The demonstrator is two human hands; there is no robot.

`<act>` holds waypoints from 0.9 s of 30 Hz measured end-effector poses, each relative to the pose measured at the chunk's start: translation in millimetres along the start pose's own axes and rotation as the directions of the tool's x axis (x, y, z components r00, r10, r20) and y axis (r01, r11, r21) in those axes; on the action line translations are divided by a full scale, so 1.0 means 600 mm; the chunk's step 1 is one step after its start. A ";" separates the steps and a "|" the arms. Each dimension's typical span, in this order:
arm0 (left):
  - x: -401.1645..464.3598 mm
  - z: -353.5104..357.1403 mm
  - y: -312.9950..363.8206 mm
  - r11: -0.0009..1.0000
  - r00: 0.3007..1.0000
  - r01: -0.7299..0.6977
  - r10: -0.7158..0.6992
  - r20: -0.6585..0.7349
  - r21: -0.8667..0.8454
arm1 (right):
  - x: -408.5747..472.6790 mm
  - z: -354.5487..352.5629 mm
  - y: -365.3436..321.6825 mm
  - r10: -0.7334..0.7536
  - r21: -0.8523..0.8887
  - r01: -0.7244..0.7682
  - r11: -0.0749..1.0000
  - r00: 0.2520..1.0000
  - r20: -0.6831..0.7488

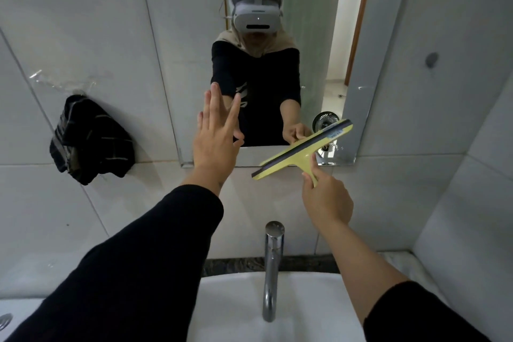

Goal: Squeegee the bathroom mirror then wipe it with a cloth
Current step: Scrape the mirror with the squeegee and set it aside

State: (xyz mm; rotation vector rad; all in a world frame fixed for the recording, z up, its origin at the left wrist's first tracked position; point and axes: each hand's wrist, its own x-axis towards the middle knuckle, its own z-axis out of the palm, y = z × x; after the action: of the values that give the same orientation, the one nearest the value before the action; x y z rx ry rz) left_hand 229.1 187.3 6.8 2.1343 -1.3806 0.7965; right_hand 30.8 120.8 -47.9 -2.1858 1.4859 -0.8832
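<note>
Your squeegee (301, 150) is pale yellow, with a black rubber blade along its edge and a small blue-and-white label near the far end. The cloth (90, 139) hanging on the wall is black, crossed by thin grey stripes in a loose check. Both your sleeves (133, 266) are black. The wall tiles (83, 22) around you are glossy white with grey grout lines. The tap (271, 269) is shiny chrome, the basin (236, 311) white, and the surface (238, 265) strip behind it is dark, mottled stone.

Right hand (326, 200) grips yellow squeegee (302, 148) (blade seemingly touching mirror (194, 64)).
</note>
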 end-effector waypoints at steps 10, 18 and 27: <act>0.000 0.015 -0.003 1.000 0.999 0.027 -0.027 -0.031 -0.013 | -0.011 0.026 0.036 0.096 0.131 -0.093 0.987 0.995 -0.014; 0.000 0.016 -0.003 1.000 0.999 0.014 -0.014 -0.039 -0.014 | -0.022 0.022 0.105 0.195 0.102 -0.208 0.973 0.973 0.125; -0.025 0.003 0.072 0.983 0.984 -0.177 0.178 0.011 -0.041 | 0.007 -0.144 0.101 0.023 -0.254 0.096 0.962 0.902 0.431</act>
State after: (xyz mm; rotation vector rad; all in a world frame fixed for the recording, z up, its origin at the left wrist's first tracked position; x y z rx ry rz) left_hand 185.0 179.4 -1.5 2.0113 -1.5984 0.8138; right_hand -68.3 98.4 -19.0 -2.4027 1.4044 -0.1789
